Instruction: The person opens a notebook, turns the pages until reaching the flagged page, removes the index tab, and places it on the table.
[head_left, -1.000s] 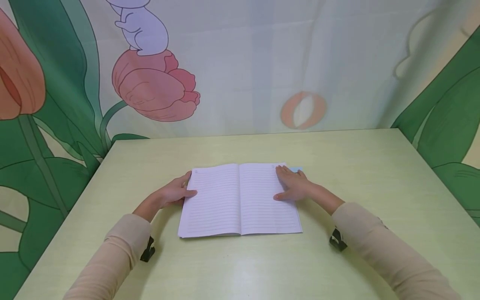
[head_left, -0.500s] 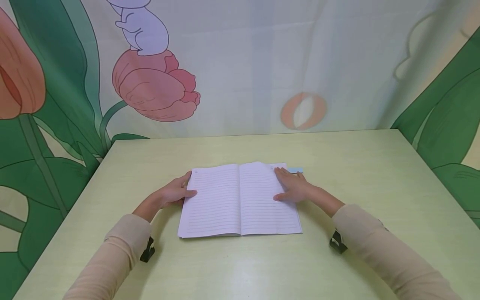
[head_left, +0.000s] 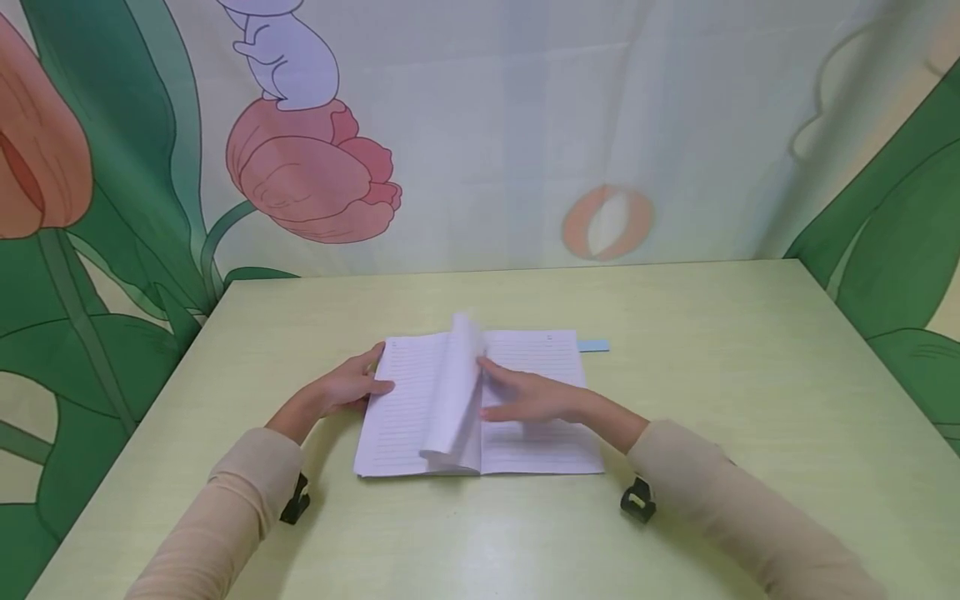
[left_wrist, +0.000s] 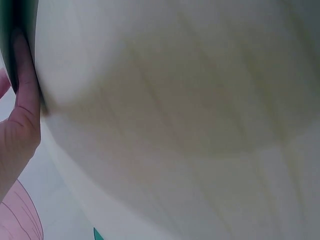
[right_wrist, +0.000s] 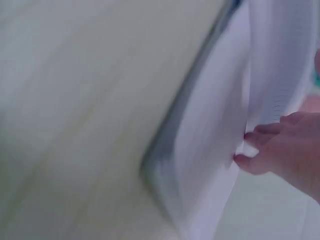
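Left grip [head_left: 349,383] clasped on notebook [head_left: 536,448], right grip [head_left: 529,397] unclenched beside its raised page [head_left: 453,396].

No words or numbers are showing legibly. On the ruled notebook [head_left: 525,446], a tiny printed mark [head_left: 393,344] is sitting in the left page's top outer corner, and a second mark [head_left: 550,337] is topping the right page, both appearing unreadably small.
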